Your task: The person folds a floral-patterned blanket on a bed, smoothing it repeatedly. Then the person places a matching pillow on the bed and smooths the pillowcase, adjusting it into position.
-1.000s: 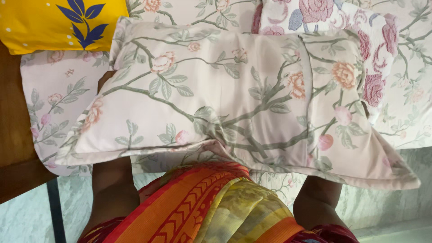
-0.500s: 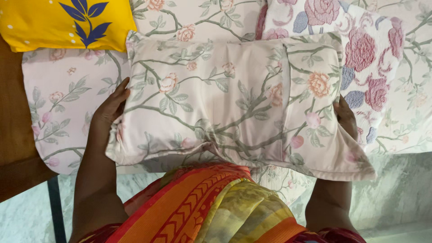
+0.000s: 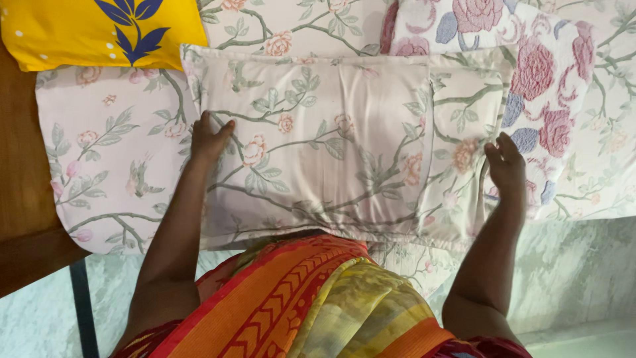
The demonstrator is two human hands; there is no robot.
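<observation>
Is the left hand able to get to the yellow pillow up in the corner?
Probably yes. The left hand rests on the floral pillow, and only open bedsheet lies between it and the yellow pillow.

a home bedroom: a bed [image 3: 106, 199] in a floral sheet with a matching pillow [image 3: 331, 132] under the left hand [image 3: 209, 139], a yellow cushion [image 3: 66, 33] beyond it, pale marble floor [image 3: 576, 285] below.
</observation>
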